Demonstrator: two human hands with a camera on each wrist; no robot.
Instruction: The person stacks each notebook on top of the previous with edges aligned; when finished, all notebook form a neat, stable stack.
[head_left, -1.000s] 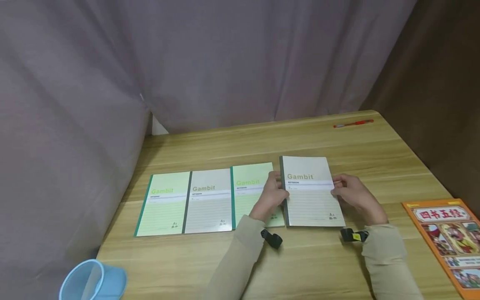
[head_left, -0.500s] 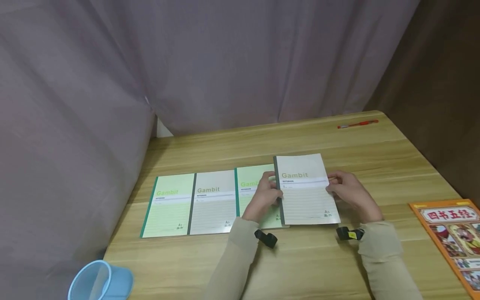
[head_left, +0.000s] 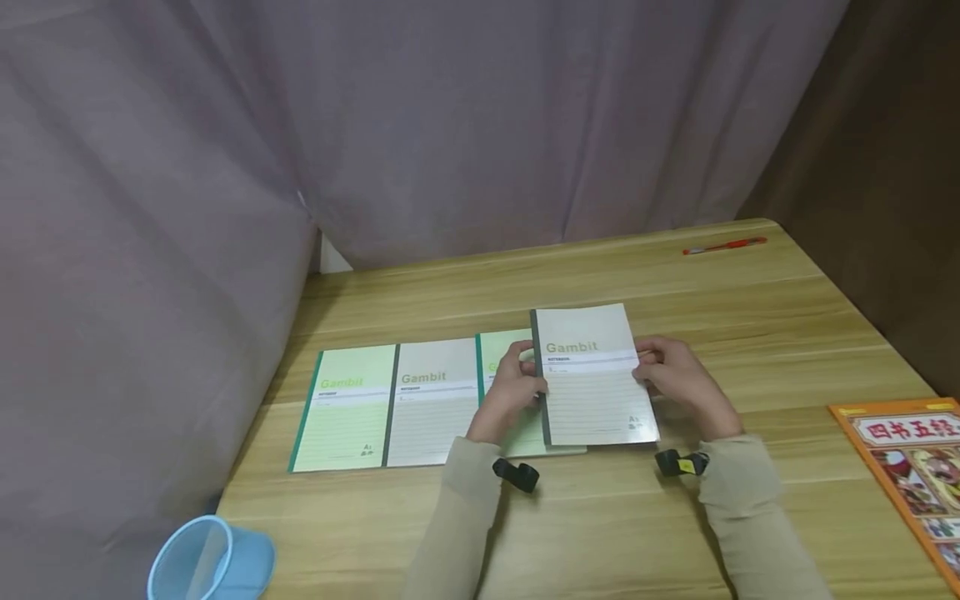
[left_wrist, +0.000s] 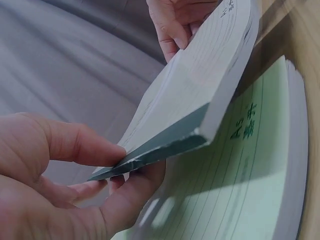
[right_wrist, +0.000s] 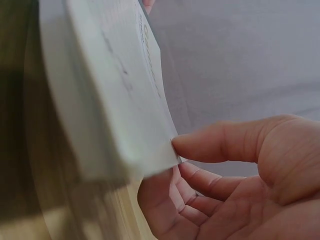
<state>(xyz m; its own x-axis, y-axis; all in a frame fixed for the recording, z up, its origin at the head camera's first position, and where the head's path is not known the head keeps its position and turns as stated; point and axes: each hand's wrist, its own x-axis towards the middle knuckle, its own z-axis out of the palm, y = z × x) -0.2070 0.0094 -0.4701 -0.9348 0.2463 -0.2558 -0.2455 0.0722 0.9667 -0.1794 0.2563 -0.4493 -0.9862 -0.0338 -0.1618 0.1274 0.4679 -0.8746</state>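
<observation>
A pale grey notebook (head_left: 592, 392) with a dark spine is held above the table by both hands. My left hand (head_left: 504, 397) pinches its spine edge, thumb on the cover and fingers beneath. On the opposite edge, the thumb and fingers of my right hand (head_left: 684, 379) grip the pages' side. In the left wrist view the held notebook tilts over a green notebook (left_wrist: 255, 190) lying flat, partly covered in the head view. Left of that lie another grey notebook (head_left: 433, 417) and a green notebook (head_left: 345, 421), side by side in a row.
An orange illustrated book (head_left: 903, 458) lies at the right of the wooden table (head_left: 600, 525). A red pen (head_left: 725, 246) is near the back right corner. At the front left stands a blue bin (head_left: 251, 562). Grey curtains (head_left: 450, 125) hang behind.
Both hands have carried the grey notebook leftward, so it now overlaps more of the rightmost green notebook in the head view. The head view has shifted slightly.
</observation>
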